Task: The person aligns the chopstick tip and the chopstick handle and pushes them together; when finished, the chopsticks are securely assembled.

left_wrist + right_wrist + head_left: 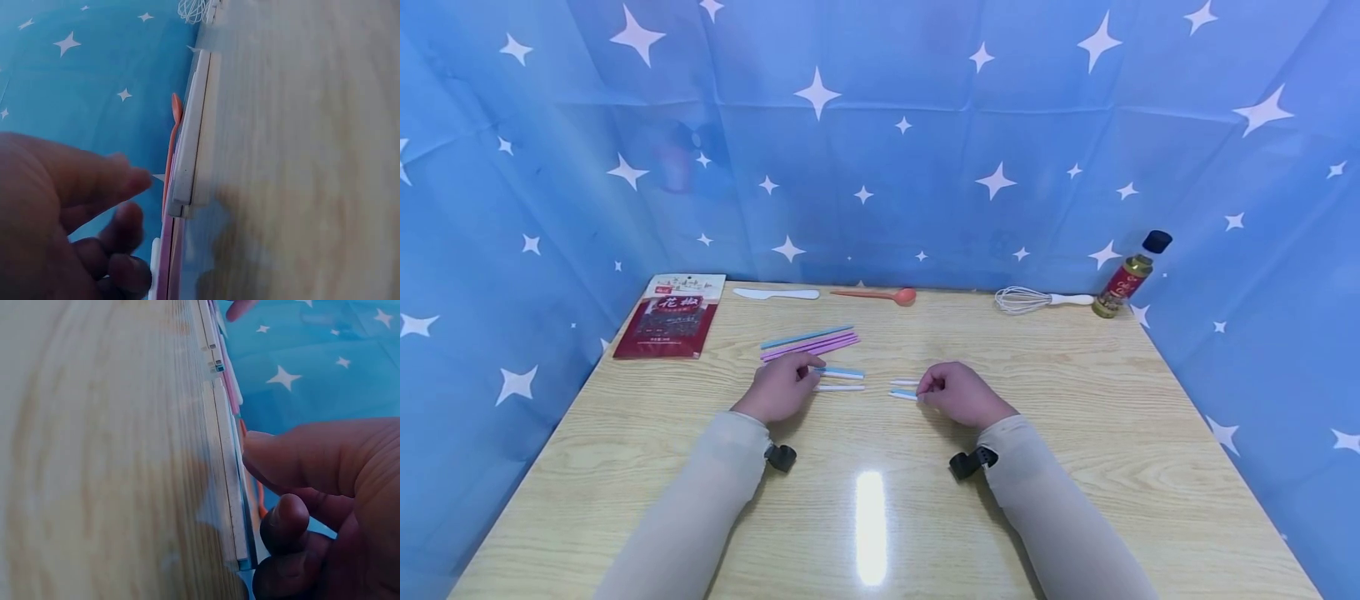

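By the fingers of the left hand (781, 387), loosely bent and empty, sticks (842, 374) look light, stiff, best pinched midway; right hand (961, 394), grip unclear!

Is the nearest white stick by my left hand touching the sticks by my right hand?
Apart. The head view shows bare tabletop between the white stick and the sticks by the right hand.

Along the back of the pale wooden table (1150, 467), left to right: flat red packet (662, 337), white knife (775, 293), orange-red spoon (902, 297), white-handled wire whisk (1024, 301), dark-capped bottle (1126, 281). In front of knife and spoon, thin straight blue and purple sticks (811, 345)! Nearer still, slim white-and-blue sticks (842, 374) in two groups, one by the left hand (781, 387), one by the right hand (961, 393), a gap between.
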{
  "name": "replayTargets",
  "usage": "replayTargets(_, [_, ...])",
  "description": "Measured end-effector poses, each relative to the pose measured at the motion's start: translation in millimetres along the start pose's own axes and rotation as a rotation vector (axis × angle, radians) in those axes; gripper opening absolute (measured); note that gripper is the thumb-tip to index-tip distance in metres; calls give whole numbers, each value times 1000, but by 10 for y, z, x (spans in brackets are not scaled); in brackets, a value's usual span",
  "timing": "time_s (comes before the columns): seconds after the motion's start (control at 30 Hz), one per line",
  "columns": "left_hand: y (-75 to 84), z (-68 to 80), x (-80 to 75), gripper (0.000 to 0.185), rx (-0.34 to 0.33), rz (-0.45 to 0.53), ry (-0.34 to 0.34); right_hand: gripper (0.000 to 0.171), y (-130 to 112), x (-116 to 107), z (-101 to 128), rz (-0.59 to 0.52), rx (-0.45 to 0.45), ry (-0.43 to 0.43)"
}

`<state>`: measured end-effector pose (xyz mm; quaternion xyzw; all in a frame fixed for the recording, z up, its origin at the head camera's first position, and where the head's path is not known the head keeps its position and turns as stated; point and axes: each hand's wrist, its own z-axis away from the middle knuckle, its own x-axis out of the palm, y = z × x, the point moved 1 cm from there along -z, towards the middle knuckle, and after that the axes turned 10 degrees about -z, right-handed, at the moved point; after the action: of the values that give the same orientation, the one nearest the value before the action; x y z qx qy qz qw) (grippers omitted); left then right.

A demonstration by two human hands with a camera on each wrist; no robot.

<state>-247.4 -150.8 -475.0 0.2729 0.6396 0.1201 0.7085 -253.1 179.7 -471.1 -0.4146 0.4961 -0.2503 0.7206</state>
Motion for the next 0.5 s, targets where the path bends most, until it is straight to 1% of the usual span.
replayTargets(0.13, [14, 21, 22, 40, -20, -47, -64, 8, -6, 7, -2, 12, 4, -13])
replayTargets(0.27, [25, 34, 20, 46, -20, -88, -100, 1, -20, 4, 8, 11, 2, -4])
replayTargets(0.33, [29, 34, 20, 47, -20, -92, -110, 3, -23, 3, 12, 6, 4, 4])
replayTargets(0.5, [33, 32, 17, 42, -20, -88, -102, 5, -31, 10, 13, 31, 13, 22])
